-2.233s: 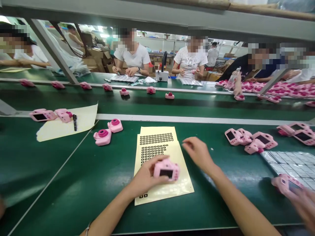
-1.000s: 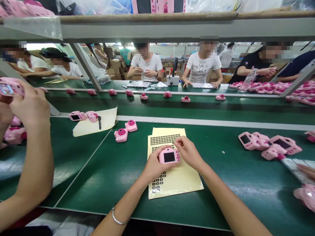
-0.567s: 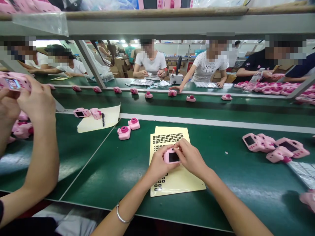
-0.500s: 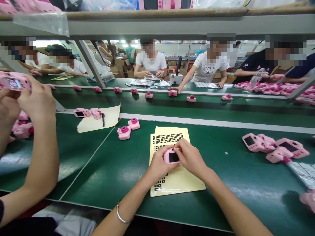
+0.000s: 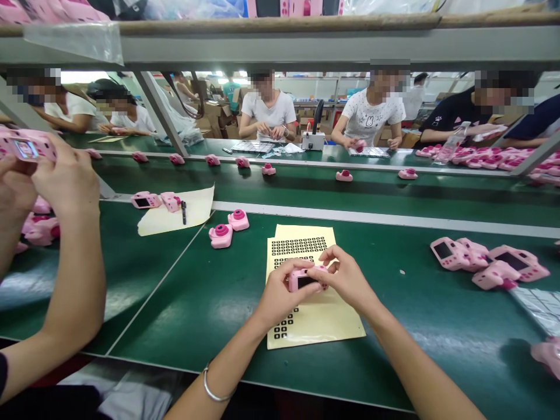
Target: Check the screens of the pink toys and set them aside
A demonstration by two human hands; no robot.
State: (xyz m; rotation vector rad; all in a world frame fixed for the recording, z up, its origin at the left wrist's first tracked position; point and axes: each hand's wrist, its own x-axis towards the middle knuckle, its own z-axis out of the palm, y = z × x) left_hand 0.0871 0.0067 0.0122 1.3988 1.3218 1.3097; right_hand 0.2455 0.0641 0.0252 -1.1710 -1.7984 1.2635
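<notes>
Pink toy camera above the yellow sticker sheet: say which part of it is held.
The left hand grips the pink toy camera by its left end; the right hand is at its upper right, grip unclear.

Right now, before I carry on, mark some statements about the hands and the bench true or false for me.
1. The left hand holds a pink camera above a yellow sheet. True.
2. The right hand lies flat on the bench. False: it is raised, its fingers at the held camera.
3. A black pen lies on the cream sheet. True.
4. The silver bangle is on the right wrist. False: it is on the left.
5. The yellow sheet carries black square marks. True.
</notes>
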